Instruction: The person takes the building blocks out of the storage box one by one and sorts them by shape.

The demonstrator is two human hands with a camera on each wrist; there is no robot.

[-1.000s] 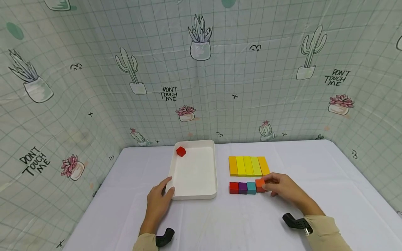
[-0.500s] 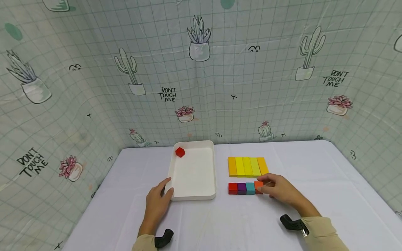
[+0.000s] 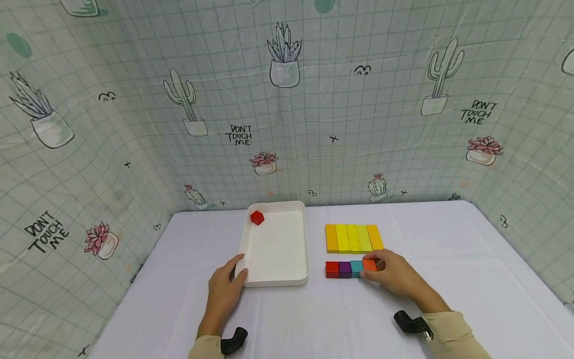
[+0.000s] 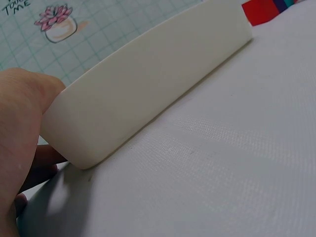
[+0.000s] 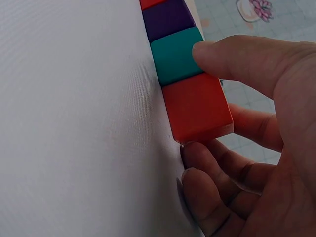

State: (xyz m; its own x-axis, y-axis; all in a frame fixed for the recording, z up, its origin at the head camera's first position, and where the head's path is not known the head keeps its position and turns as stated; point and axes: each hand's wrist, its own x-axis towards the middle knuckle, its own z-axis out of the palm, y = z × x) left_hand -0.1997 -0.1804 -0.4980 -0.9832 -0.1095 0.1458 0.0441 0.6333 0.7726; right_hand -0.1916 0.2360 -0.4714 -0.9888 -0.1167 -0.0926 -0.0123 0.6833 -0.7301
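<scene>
My left hand [image 3: 225, 288] grips the near left corner of a white rectangular tray [image 3: 306, 244], thumb at the rim [image 4: 148, 59] in the left wrist view. Inside the tray, toward its far left, lies a red block [image 3: 257, 218]. To the right, a red cube [image 3: 332, 269], a purple cube [image 3: 345, 269], a teal cube [image 5: 175, 57] and an orange cube [image 5: 197, 108] stand side by side in a row. My right hand [image 3: 394, 274] curls round the orange cube at the row's right end. Its thumb touches the teal cube's face, while fingers reach behind the orange cube.
Behind the cubes, several yellow and orange-yellow bars [image 3: 354, 239] lie flat together. A white cloth [image 3: 287, 324] covers the table. Patterned fabric [image 3: 314, 109] hangs behind it and along the sides.
The orange cube has settled square against the teal cube, having been tilted a second ago. My right hand has shifted left, its thumb now reaching the teal cube. The left hand stays at the tray.
</scene>
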